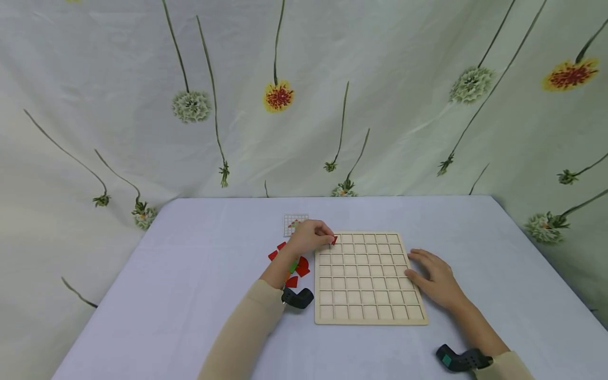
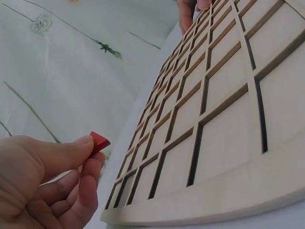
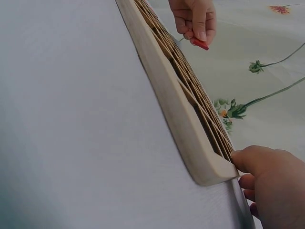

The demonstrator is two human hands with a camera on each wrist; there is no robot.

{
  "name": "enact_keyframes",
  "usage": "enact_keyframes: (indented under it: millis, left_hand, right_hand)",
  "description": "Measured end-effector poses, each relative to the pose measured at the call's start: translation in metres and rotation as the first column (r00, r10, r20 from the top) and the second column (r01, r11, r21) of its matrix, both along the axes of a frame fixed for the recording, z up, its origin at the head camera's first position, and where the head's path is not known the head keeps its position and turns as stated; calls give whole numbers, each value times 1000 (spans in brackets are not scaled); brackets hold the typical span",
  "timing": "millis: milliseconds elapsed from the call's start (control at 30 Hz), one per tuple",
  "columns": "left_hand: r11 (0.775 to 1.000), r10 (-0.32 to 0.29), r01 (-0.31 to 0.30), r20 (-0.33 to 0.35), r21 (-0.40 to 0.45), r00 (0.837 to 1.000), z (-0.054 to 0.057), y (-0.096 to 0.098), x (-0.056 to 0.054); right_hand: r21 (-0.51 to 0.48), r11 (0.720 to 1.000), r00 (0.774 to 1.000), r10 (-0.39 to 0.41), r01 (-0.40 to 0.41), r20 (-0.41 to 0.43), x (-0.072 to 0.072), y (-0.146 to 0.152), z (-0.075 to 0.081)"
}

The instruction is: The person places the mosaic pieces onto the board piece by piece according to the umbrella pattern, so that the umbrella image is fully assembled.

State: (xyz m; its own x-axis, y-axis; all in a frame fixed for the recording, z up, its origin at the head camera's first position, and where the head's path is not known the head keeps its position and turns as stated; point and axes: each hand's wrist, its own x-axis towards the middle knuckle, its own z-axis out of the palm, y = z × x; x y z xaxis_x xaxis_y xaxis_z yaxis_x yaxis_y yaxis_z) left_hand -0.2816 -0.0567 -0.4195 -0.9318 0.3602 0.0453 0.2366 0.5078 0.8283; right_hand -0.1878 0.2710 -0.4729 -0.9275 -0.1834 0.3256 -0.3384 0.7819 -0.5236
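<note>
Over the far left corner of a pale wooden grid board, my left hand pinches a small red triangular piece between thumb and fingertips. In the left wrist view the piece is raised beside the board's frame. My right hand rests at the board's right edge, its thumb on the rim and the fingers loosely spread along the side. Several red pieces, a green piece and some orange lie left of the board, partly hidden by my left forearm.
A small printed grid card with a coloured figure lies behind my left hand, partly covered by it. The white-covered table ends at a flower-patterned cloth hanging at the back. Each wrist wears a black device.
</note>
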Motion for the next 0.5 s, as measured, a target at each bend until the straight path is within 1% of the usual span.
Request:
enact_keyframes:
  millis: [133, 333, 400, 500]
  left_hand:
    - [1000, -2, 2, 13, 16, 1000, -2, 9, -2]
    - [996, -12, 7, 58, 93, 998, -6, 28, -3]
    - [994, -16, 10, 57, 107, 998, -6, 34, -5]
    - [995, -21, 18, 31, 102, 999, -5, 42, -8]
  right_hand:
    - [-1, 1000, 1000, -2, 2, -1, 1, -1, 0]
    - [-4, 1000, 1000, -2, 2, 10, 0, 0, 0]
    - [-1, 1000, 1000, -5, 5, 12, 0, 0, 0]
    - [-2, 1000, 1000, -6, 6, 11, -1, 0, 0]
